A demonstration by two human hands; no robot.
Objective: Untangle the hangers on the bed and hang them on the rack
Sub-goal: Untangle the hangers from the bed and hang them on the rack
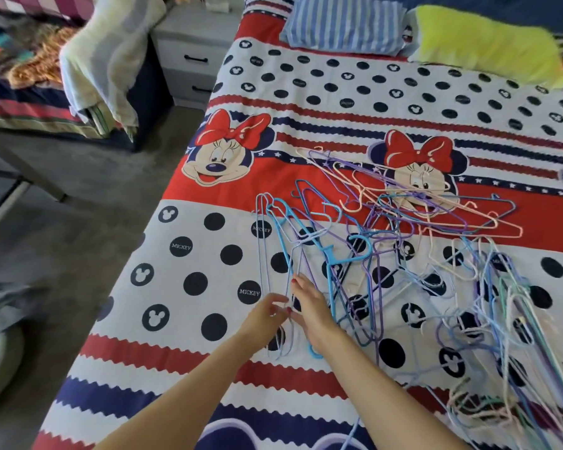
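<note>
I look down from head height at a bed (189,306) covered in a red, white and navy cartoon-mouse spread. Spread across its middle and right side lies the tangle of hangers (403,241): thin wire and plastic ones in blue, purple, pale pink and white, hooks and shoulders threaded through each other. They sit flat on the spread, the densest knot to the right, thinner strands trailing toward the near right corner.

Both arms reach in from the bottom edge. My left hand (267,315) is at the left fringe of the pile, its fingers curled in a pinch on a pale blue wire hanger (264,254) that lies lengthways with its narrow end pointing away from me. My right hand (309,306) is just beside it, fingers extended flat over the neighbouring strands, resting on them rather than closed round any.

I judge this to be an early untangling step: one hanger at the loose edge is being singled out. The next move calls for lifting it slowly while the other hand pins the rest, watching for hooks that snag.

No rack is in view. A grey nightstand (195,56) stands beyond the bed, and a striped pillow (345,24) and yellow cloth (488,43) lie at the head.
</note>
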